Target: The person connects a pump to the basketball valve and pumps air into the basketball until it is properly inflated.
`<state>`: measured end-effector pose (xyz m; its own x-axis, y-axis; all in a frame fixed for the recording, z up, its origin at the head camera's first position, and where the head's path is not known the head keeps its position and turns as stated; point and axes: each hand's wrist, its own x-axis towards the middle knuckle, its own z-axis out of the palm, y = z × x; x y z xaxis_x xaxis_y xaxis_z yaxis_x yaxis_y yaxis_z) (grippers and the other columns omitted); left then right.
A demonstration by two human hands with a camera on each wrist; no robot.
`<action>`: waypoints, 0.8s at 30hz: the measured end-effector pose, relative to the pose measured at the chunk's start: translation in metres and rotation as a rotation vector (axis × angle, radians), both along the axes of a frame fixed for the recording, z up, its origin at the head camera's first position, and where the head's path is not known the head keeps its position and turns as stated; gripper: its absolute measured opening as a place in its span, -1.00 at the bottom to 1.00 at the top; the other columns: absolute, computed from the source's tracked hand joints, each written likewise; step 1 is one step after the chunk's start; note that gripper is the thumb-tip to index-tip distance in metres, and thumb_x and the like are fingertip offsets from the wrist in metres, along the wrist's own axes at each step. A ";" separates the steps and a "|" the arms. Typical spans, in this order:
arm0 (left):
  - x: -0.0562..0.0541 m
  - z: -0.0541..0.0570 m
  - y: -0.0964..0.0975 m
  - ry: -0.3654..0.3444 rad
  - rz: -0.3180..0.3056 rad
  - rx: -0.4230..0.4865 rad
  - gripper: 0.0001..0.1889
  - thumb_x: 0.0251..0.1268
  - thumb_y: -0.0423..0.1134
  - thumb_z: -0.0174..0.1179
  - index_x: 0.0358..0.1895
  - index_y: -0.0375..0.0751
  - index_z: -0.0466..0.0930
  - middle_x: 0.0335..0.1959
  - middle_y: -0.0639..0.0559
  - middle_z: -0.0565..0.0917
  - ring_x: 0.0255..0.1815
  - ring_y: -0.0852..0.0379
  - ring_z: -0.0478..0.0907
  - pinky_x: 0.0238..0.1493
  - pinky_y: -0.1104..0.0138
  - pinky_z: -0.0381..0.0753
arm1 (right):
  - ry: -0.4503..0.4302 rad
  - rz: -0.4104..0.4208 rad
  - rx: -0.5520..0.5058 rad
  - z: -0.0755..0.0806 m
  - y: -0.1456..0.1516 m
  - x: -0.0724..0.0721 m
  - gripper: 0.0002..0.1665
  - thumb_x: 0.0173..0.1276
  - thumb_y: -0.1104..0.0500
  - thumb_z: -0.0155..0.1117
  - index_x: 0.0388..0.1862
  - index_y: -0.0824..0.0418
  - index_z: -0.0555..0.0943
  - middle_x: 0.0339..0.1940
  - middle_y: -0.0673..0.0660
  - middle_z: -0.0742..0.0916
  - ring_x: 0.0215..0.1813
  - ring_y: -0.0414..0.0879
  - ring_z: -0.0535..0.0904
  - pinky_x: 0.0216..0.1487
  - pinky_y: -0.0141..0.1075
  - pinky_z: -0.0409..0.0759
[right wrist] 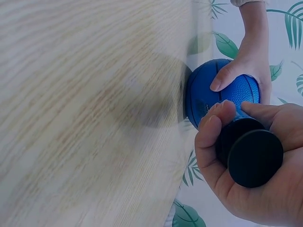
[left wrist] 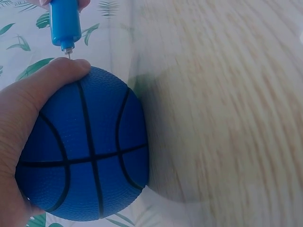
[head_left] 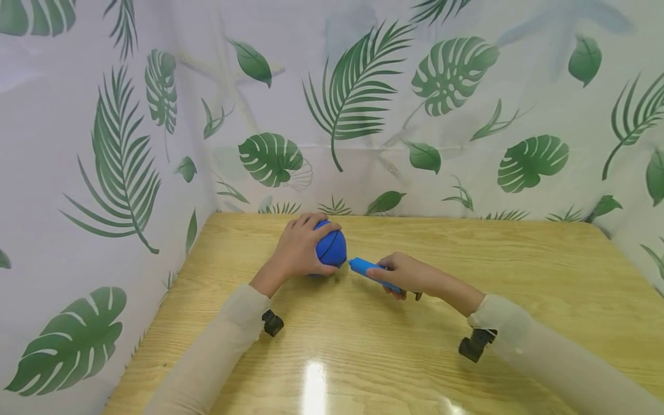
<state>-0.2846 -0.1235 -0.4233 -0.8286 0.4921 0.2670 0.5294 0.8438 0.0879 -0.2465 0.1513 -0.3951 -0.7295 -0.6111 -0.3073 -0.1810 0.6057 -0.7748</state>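
Observation:
A small blue basketball (head_left: 333,249) with black seams rests on the wooden table. My left hand (head_left: 299,249) grips it, fingers over the top and thumb on the near side. To its right, my right hand (head_left: 407,273) holds a blue ball pump (head_left: 361,266), its nozzle end toward the ball. In the left wrist view a thin metal needle (left wrist: 69,55) runs from the pump's tip to the ball beside my thumb; where it meets the ball is hidden. The right wrist view shows the pump's round black handle end (right wrist: 255,158) within my curled fingers.
The wood-grain table (head_left: 290,357) reaches back to a white wall covering (head_left: 373,173) printed with green leaves, which also rises along the left side. A small black camera (head_left: 478,344) is strapped at my right wrist, another black camera (head_left: 272,323) at my left.

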 end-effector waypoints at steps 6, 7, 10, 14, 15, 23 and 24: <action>-0.001 -0.001 0.000 0.001 -0.001 0.008 -0.07 -0.13 0.38 0.50 0.42 0.25 0.43 0.44 -0.05 0.40 0.47 -0.14 0.32 0.34 -0.14 0.47 | -0.002 -0.002 -0.001 0.000 0.001 0.001 -0.53 0.66 0.00 0.04 -0.16 0.43 0.59 -0.56 0.05 0.58 -0.56 -0.15 0.48 -0.45 -0.24 0.55; -0.001 -0.001 0.000 0.001 -0.001 0.009 -0.07 -0.13 0.38 0.50 0.42 0.25 0.43 0.44 -0.05 0.40 0.46 -0.14 0.32 0.34 -0.14 0.47 | -0.003 -0.004 -0.001 0.000 0.001 0.002 -0.53 0.66 0.00 0.04 -0.16 0.43 0.59 -0.56 0.06 0.58 -0.56 -0.15 0.47 -0.45 -0.24 0.54; -0.001 -0.002 0.000 -0.001 0.001 0.011 -0.08 -0.12 0.38 0.49 0.42 0.25 0.43 0.44 -0.05 0.41 0.46 -0.13 0.32 0.34 -0.13 0.47 | -0.004 -0.013 0.004 0.000 0.002 0.003 -0.54 0.65 0.00 0.05 -0.17 0.42 0.59 -0.56 0.07 0.58 -0.56 -0.14 0.47 -0.45 -0.22 0.54; -0.001 -0.001 0.002 -0.007 0.010 0.007 -0.08 -0.11 0.38 0.49 0.42 0.25 0.43 0.44 -0.05 0.41 0.46 -0.13 0.32 0.35 -0.13 0.47 | 0.007 -0.021 0.011 0.001 0.002 0.005 -0.55 0.65 0.00 0.06 -0.20 0.40 0.58 -0.56 0.08 0.58 -0.57 -0.14 0.46 -0.45 -0.20 0.53; -0.001 -0.001 0.002 -0.010 0.012 0.006 -0.08 -0.11 0.38 0.49 0.42 0.25 0.43 0.44 -0.05 0.41 0.46 -0.13 0.32 0.35 -0.13 0.47 | 0.011 -0.022 0.012 0.001 0.003 0.005 -0.55 0.65 0.00 0.06 -0.20 0.40 0.58 -0.56 0.08 0.58 -0.58 -0.14 0.46 -0.45 -0.20 0.53; -0.005 0.001 0.004 -0.057 0.047 0.019 -0.07 -0.11 0.37 0.49 0.43 0.25 0.41 0.45 -0.05 0.38 0.48 -0.15 0.30 0.36 -0.15 0.44 | 0.041 0.000 0.028 0.001 0.014 0.009 -0.55 0.64 -0.01 0.08 -0.24 0.38 0.58 -0.58 0.08 0.58 -0.60 -0.15 0.45 -0.48 -0.21 0.53; -0.006 0.001 0.002 -0.075 0.056 0.037 -0.06 -0.11 0.37 0.49 0.44 0.24 0.40 0.45 -0.05 0.38 0.48 -0.17 0.31 0.36 -0.16 0.44 | 0.035 0.005 0.023 0.002 0.018 0.011 -0.55 0.64 -0.01 0.08 -0.22 0.39 0.58 -0.58 0.08 0.58 -0.60 -0.15 0.46 -0.48 -0.20 0.53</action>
<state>-0.2909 -0.1217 -0.4223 -0.8729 0.4352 0.2204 0.4722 0.8673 0.1573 -0.2359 0.1691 -0.3935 -0.7369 -0.6077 -0.2962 -0.2104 0.6225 -0.7538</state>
